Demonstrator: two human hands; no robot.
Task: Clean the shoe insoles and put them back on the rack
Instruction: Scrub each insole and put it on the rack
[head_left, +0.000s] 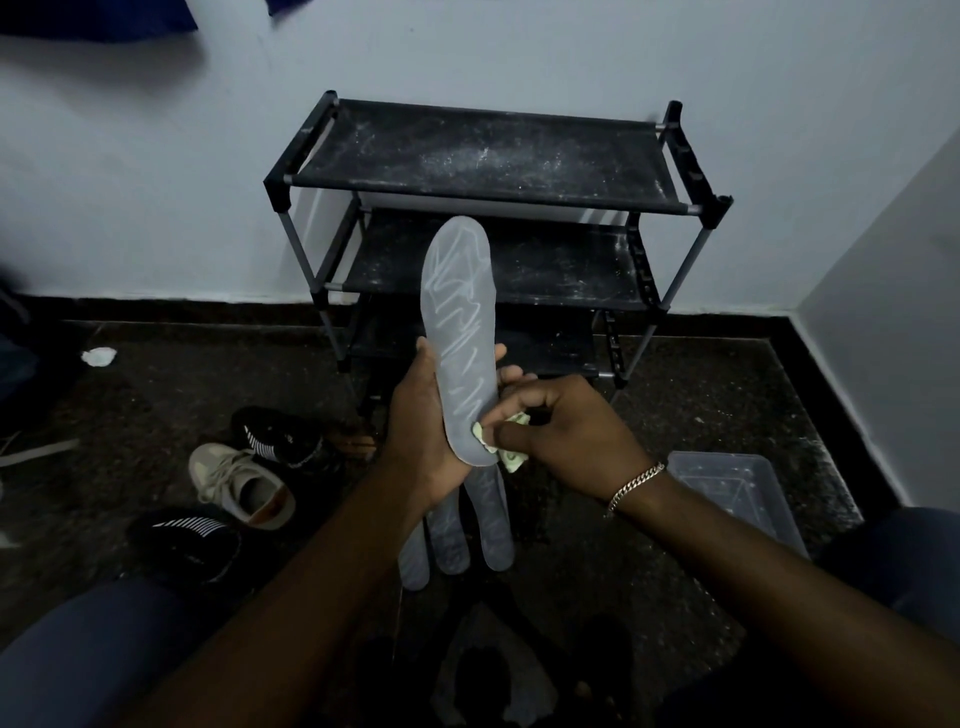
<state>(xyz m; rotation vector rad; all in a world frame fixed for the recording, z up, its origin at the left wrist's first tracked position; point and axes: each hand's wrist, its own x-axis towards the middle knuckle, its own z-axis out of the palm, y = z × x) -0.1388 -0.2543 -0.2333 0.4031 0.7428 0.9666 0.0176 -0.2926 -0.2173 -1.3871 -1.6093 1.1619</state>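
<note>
The left hand (423, 431) reaches forward, its grip clamped around the heel end of a grey insole (460, 332) held upright, toe pointing at the shoe rack (483, 156). The right hand (566, 431), a chain bracelet (636, 486) on its wrist, has its grip pinched on a pale green cloth (511, 457), pressed against the insole's lower part. Below the hands three more insoles (491, 525) lie side by side on the dark floor (675, 410). A beige sneaker (241, 483) and two black striped shoes (278, 434) sit left; a clear plastic tub (737, 493) sits right. The rack's dusty shelves are bare.
</note>
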